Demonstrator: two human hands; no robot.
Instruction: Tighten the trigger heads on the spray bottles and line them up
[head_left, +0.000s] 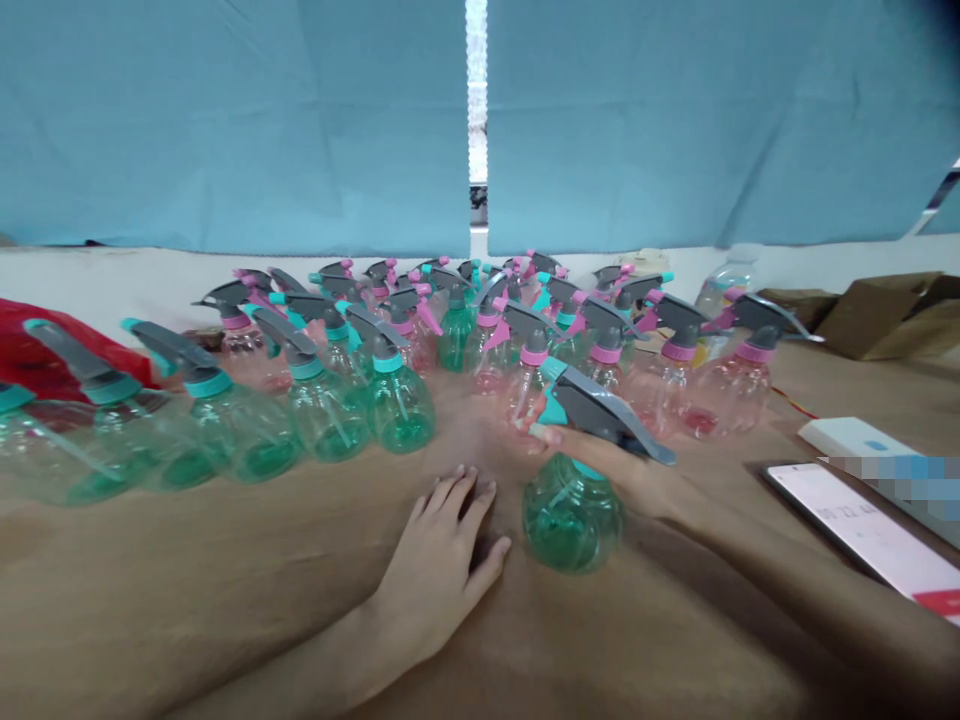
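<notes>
A green spray bottle (574, 515) with a grey and teal trigger head stands near the middle of the brown table. My right hand (600, 455) is wrapped round its neck, just under the head. Palm down on the table to the left of that bottle lies my left hand (442, 555), fingers spread and holding nothing. Beyond my left hand is a green bottle (403, 410) with a teal collar, the right end of a front row of green ones. Behind my right hand stand pink bottles (525, 390) with grey and pink heads.
More pink and green spray bottles crowd the back. A red bag (67, 350) is at the far left. On the right lie a phone (855, 520) showing a timer, a white box (885, 470) and a brown paper package (885, 315). A clear jug (739, 275) stands behind the pink bottles.
</notes>
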